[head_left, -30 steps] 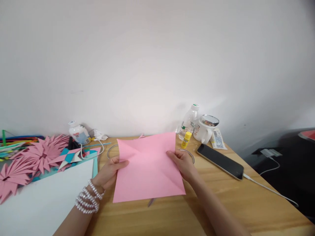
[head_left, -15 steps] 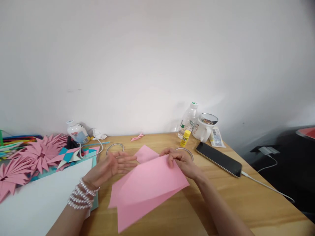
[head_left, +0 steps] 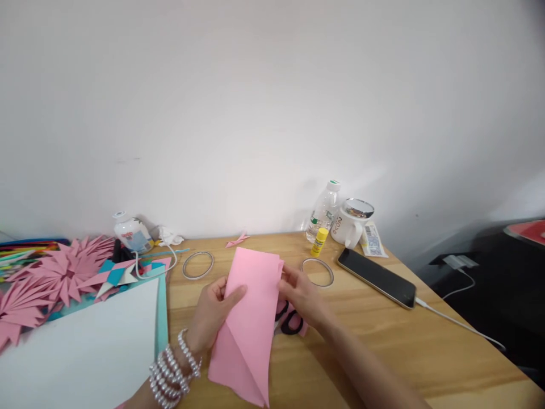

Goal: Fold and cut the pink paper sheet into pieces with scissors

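Paper, held broad and slanted half a second earlier, has been turned upright in the frame and gathered into a narrower fold; the left hand, then spread, has been brought onto its left edge, and the scissors have been exposed. Across the lower frame, the table is seen. Over it, at lower centre, the pink paper is held; whether its bottom edge is touching the table cannot be told. Its left edge is grasped by the left hand, thumb laid on the front face; its upper right edge is pinched by the right hand. Light, flexible, easily creased handling is to be expected, with little slip; hold is best taken at the side edges, thumb and fingers on opposite faces. Its long axis is aligned nearly vertically, with the lowest corner directed at the bottom of the frame. At right, the phone is laid flat. Scissors are placed just below the right hand. Above, the glue stick is stood upright.
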### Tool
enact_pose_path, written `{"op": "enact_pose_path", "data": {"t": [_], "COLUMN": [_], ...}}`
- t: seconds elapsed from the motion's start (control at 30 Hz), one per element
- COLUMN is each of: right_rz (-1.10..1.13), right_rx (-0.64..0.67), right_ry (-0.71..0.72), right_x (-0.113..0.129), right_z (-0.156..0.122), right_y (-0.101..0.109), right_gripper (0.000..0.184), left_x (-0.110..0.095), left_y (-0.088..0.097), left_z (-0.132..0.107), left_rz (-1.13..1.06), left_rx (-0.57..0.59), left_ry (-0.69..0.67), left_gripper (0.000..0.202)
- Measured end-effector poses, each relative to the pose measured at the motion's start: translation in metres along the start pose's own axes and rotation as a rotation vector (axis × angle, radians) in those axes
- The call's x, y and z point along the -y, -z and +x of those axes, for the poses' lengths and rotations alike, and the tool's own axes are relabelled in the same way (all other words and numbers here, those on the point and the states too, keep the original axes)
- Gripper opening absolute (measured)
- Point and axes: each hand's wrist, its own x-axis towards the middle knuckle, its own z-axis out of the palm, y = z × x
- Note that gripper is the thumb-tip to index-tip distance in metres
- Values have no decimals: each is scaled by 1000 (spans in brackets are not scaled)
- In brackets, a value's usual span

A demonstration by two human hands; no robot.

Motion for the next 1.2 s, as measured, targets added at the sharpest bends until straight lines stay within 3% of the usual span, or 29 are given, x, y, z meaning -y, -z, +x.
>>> {"op": "enact_pose_path", "data": {"t": [0.13,0.23,0.4,0.5,0.6,0.7,0.87,1.03,1.2], "right_rz": [26,24,-67,-71,37,91,103,105,59], "right_rx": [41,116,190,197,217,227,173,17,2], "right_ry": [-125,-148,5,30,-82,-176,-218,-218,-184], "right_x": [-2,14,64,78,64,35,2,-5,-2], "right_z": [-1,8,28,30,25,17,7,6,6], "right_y": [-8,-7,-9,-15,-18,-21,-25,-25,-24], "right_gripper": [29,27,21,18,21,23,22,32,34], "left_x": [-5,-17,-48,-59,-52,-32,-2,0,-2], "left_y": [0,4,8,7,9,11,11,9,10], "left_z": [-2,0,10,11,11,11,13,10,6], "left_rz": [-23,-67,-113,-141,-157,-134,-210,-191,-224], "left_rx": [25,53,11,-30,12,42,6,-18,31], "left_ry": [1,-5,-152,-182,-67,68,162,182,171], "left_gripper": [38,39,36,31,33,31,32,34,32]}}
